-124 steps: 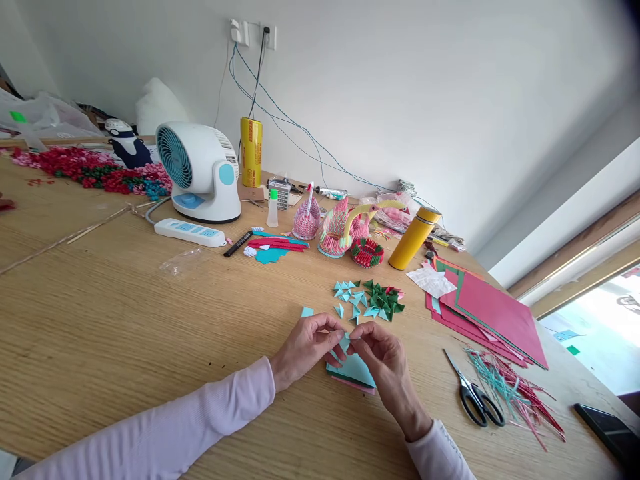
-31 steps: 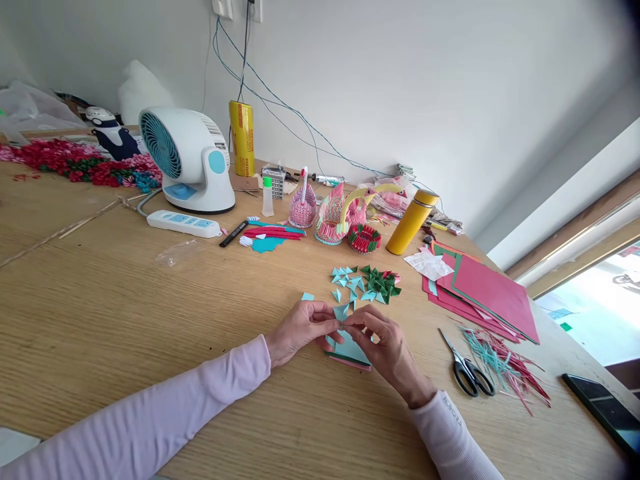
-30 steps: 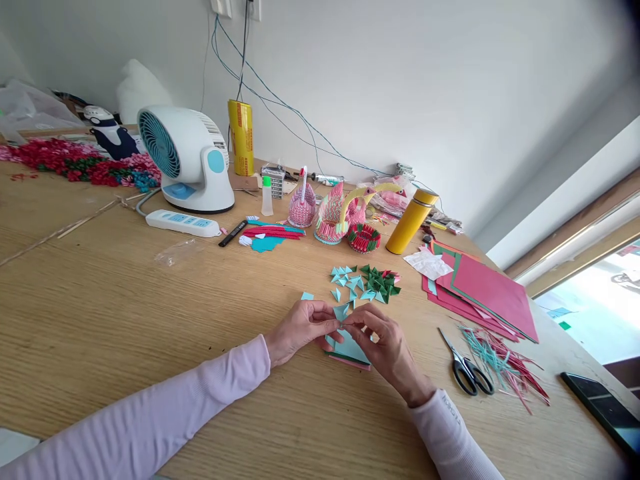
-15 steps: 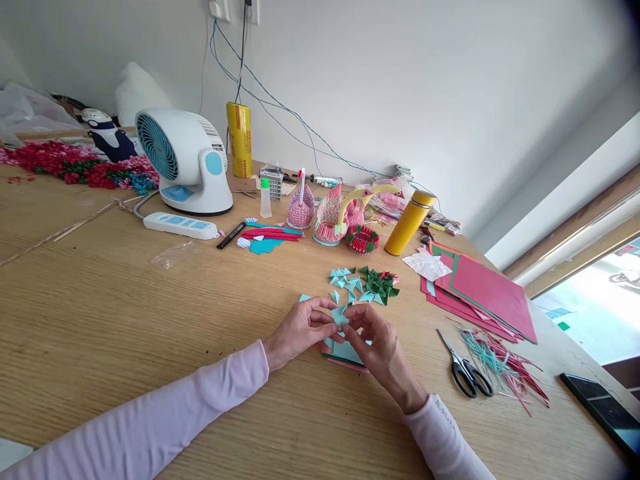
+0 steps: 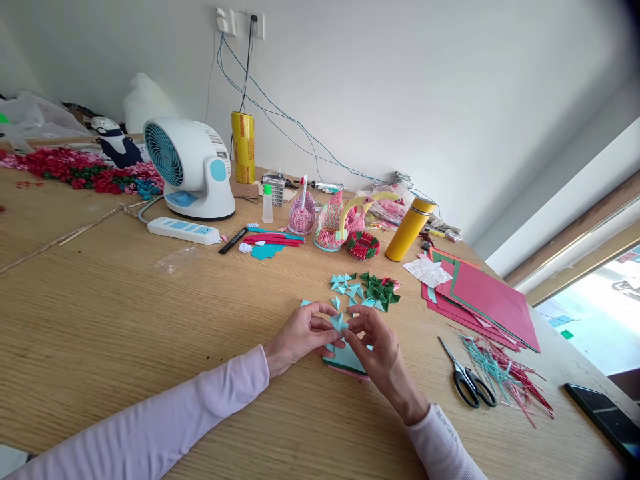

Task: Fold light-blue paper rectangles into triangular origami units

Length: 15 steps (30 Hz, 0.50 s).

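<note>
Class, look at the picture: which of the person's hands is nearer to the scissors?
The right hand. It sits closer to the scissors, which lie off to its right on the table. The left hand is further away, beyond the right hand.

A desk fan (image 5: 187,168) at ten o'clock, yellow flask (image 5: 410,229) at one, scissors (image 5: 467,384) at four.

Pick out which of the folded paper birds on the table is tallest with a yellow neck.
The middle bird, left of the red-green paper bowl: its curved yellow neck arches high; the pink bird has a straight pale neck.
</note>
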### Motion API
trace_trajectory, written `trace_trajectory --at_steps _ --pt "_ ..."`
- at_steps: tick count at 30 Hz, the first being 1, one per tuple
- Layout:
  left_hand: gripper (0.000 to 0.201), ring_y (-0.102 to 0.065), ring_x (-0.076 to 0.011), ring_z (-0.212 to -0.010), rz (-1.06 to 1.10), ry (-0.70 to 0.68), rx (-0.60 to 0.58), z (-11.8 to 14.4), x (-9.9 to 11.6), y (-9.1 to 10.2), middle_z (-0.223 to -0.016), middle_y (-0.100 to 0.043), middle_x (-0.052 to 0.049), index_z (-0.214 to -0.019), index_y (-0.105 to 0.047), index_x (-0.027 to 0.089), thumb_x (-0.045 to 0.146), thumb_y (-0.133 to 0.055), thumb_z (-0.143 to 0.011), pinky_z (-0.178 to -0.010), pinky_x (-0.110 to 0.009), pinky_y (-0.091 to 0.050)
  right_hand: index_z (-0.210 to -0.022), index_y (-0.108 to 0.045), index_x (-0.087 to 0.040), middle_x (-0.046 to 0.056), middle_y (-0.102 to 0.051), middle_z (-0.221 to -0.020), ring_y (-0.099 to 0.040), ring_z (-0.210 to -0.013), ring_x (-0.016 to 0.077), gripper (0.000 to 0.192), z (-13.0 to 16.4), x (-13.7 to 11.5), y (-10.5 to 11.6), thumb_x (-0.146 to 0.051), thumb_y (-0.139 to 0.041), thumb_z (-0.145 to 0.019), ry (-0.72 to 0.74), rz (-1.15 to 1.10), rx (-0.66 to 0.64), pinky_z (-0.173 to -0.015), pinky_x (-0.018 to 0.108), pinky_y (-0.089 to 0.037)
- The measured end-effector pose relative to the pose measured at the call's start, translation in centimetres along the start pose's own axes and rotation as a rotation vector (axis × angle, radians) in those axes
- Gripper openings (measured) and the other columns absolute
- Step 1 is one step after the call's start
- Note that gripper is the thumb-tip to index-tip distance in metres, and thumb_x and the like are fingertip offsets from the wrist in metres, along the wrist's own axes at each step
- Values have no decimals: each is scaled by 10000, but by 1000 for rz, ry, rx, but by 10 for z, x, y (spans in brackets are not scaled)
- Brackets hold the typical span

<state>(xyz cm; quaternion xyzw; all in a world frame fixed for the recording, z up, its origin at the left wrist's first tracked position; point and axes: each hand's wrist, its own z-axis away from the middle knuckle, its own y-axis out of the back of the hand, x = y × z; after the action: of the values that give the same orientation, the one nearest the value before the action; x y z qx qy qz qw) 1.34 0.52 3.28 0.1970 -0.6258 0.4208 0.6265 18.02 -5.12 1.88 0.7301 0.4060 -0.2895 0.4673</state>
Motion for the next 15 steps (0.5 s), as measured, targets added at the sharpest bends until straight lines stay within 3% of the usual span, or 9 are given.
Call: trace_trajectory --at_steps 6,10,15 --pt "546 -704 -217 -719 -25 -46 61 0 -1 -3 -736 -689 -48 -983 -523 133 373 -829 -600 -540 -257 -548 -1129 -512 -211 7 -651 -780 -596 -604 120 282 0 -4 -3 -256 -576 -858 27 37 61 -520 212 -463" --pt "543 -706 -233 -765 -25 -57 28 0 -2 -4 -798 -699 -80 -1015 -533 127 382 -812 -624 -550 -270 -553 -1133 -505 -212 15 -644 -791 -609 -632 131 293 -1 -3 -2 -272 -580 -856 -3 2 66 -504 209 -469" --pt "522 -704 -220 -708 -5 -50 60 1 -1 -4 -712 -680 -38 -969 -536 135 344 -836 -596 -563 -274 -543 -1128 -507 -216 20 -651 -798 -607 -635 136 302 -1 -1 -2 -278 -595 -847 -9 -23 50 -509 220 -467"
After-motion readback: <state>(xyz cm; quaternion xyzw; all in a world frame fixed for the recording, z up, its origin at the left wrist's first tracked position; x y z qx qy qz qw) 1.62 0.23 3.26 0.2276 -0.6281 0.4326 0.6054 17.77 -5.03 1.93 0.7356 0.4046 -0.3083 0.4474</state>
